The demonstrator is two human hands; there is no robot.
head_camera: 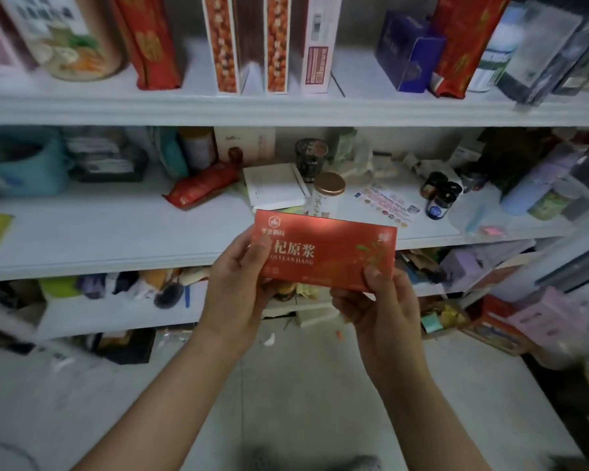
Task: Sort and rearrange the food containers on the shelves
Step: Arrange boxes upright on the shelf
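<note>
Hands are both clamping a red box (334, 253): the left hand (238, 287) is pinching its left end, and the right hand (378, 300) is gripping its lower right corner. It is hanging between them, before the shelf (116, 232) beyond the fingertips; keeping it level and aiming for the bare stretch left of the left hand is looking wisest.

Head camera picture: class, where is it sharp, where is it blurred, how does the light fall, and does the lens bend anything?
Head view: the red box, held by the left hand and right hand, is sharpest, its print readable, a brighter patch along its top; goods toward the head view's edges smear, and those at the ends of the upper shelf lean outward, likely wide-angle distortion.
</note>
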